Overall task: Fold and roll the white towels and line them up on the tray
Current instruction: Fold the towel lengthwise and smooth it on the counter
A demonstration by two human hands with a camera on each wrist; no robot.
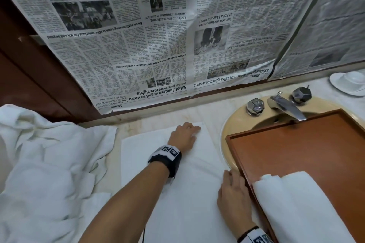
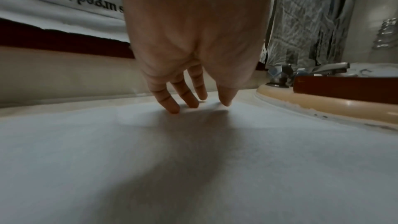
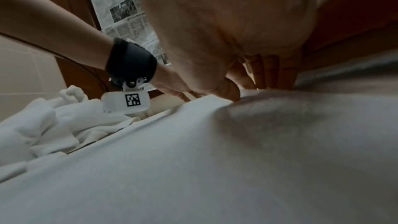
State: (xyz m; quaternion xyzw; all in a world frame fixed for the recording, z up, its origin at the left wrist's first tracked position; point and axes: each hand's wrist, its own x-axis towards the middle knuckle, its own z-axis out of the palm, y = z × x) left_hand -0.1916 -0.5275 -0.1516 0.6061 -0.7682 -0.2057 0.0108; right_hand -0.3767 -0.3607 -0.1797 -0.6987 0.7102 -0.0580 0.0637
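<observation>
- A white towel (image 1: 177, 173) is spread flat on the surface (image 1: 138, 122), smack in the middle of the head view, just at 9 o'clock of the tray (image 1: 296, 144).
- The left hand (image 1: 184, 136) sits at the towel's 12 o'clock edge; in the left wrist view its fingers (image 2: 172, 103) are stretched out fairly straight, tips pressing down on the cloth, not gripping anything.
- The right hand (image 1: 233, 193) is on the towel's 3 o'clock edge, right up against the tray wall. From the right wrist view, its fingers (image 3: 269, 74) point down onto the cloth and the thumb looks tucked at a small ridge of fabric, but honestly can't tell if it's pinching or only pressing.
- The wooden tray rests across the sink (image 1: 237, 122), with one rolled towel (image 1: 292, 199) lying in its 6 o'clock corner.
- A heap of unfolded towels (image 1: 43, 163) is piled at 9 o'clock of the flat one.
- Faucet (image 1: 284, 106) at 12 o'clock of the tray, and newspaper (image 1: 158, 35) covers the wall behind.
</observation>
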